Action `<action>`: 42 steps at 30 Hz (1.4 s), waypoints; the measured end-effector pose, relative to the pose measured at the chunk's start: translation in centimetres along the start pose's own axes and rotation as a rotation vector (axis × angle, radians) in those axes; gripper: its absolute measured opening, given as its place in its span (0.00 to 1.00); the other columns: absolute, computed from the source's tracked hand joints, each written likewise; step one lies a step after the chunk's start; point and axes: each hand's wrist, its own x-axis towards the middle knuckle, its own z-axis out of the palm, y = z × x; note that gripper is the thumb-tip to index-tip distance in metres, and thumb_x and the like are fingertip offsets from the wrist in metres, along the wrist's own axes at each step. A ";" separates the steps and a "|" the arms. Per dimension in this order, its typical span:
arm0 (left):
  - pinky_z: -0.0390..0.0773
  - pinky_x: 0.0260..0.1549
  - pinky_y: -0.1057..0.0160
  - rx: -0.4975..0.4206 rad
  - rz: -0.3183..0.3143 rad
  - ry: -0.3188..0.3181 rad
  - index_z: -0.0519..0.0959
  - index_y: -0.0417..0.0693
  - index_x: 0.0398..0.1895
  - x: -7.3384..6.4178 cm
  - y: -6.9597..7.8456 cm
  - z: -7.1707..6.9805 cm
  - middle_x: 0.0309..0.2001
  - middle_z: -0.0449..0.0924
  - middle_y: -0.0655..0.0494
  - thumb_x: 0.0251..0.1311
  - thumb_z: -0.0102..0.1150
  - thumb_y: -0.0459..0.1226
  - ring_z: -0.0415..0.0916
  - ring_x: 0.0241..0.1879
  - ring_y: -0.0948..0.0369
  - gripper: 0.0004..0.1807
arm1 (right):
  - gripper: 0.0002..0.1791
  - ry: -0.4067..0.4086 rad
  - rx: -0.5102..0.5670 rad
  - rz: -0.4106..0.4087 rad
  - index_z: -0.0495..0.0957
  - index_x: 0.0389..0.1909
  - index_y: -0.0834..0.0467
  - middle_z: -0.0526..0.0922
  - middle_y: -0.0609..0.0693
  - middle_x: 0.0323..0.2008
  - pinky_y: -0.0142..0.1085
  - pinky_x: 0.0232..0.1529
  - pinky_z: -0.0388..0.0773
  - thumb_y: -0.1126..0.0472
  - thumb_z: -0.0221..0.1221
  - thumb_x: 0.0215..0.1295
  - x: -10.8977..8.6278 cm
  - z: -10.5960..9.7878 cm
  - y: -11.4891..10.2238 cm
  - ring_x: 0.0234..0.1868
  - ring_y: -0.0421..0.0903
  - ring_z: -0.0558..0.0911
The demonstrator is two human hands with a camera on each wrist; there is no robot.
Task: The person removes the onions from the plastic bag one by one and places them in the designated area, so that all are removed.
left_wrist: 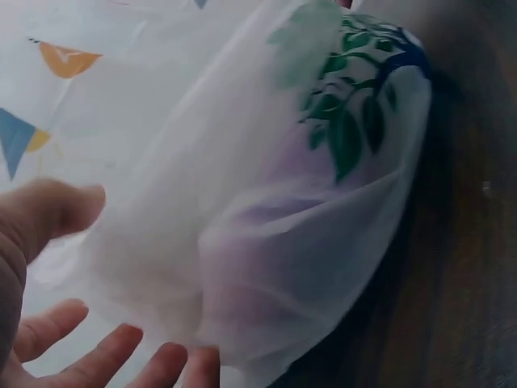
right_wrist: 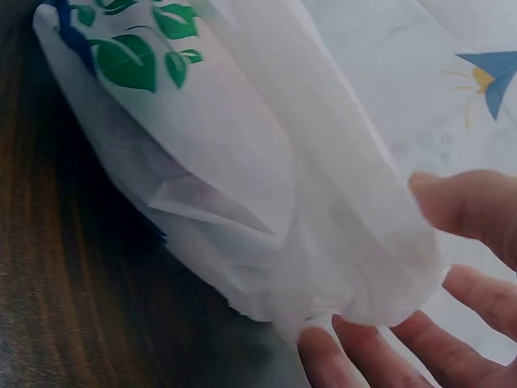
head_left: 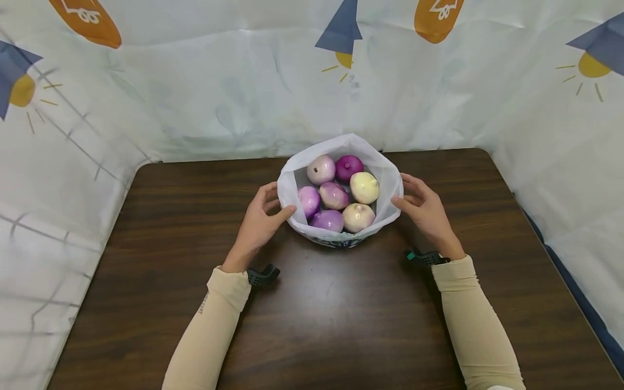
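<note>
A white plastic bag (head_left: 352, 143) stands on the table with its mouth wide and its rim folded outward. Inside lie several onions: a deep purple onion (head_left: 349, 168) at the back, pale yellow onions (head_left: 364, 188) on the right, and lighter purple onions (head_left: 327, 221) at the front and left. My left hand (head_left: 258, 223) is at the bag's left side, thumb near the rim and fingers spread. Opposite it, my right hand (head_left: 430, 214) has its thumb and loosely bent fingers at the right rim. Green leaf print (left_wrist: 346, 133) shows on the bag's outside in both wrist views.
The dark wooden table (head_left: 146, 260) extends around the bag. A white patterned cloth (head_left: 205, 81) hangs behind and along both sides, close to the table's back edge. Dark bands with small devices (head_left: 263, 275) sit on both wrists, below beige sleeves (head_left: 209, 330).
</note>
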 end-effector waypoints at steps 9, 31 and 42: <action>0.82 0.52 0.68 0.003 0.033 0.024 0.62 0.45 0.77 0.0 -0.5 0.5 0.70 0.71 0.39 0.68 0.62 0.31 0.77 0.66 0.43 0.36 | 0.34 0.013 -0.008 -0.027 0.66 0.76 0.40 0.75 0.57 0.69 0.24 0.49 0.83 0.54 0.64 0.72 0.0 0.0 0.4 0.50 0.33 0.86; 0.83 0.45 0.71 -0.052 0.013 -0.101 0.61 0.57 0.79 -1.6 0.3 -2.0 0.69 0.71 0.41 0.69 0.58 0.26 0.80 0.59 0.53 0.38 | 0.36 -0.038 0.051 -0.043 0.63 0.79 0.47 0.73 0.65 0.68 0.27 0.44 0.86 0.60 0.63 0.72 -0.4 0.9 0.4 0.46 0.32 0.86; 0.82 0.45 0.73 -0.029 0.000 -0.077 0.61 0.54 0.79 -3.2 0.1 -3.4 0.69 0.70 0.40 0.68 0.57 0.26 0.81 0.52 0.65 0.37 | 0.39 -0.091 -0.021 -0.021 0.61 0.79 0.46 0.74 0.63 0.69 0.34 0.46 0.88 0.59 0.64 0.71 -1.4 1.6 0.2 0.47 0.32 0.87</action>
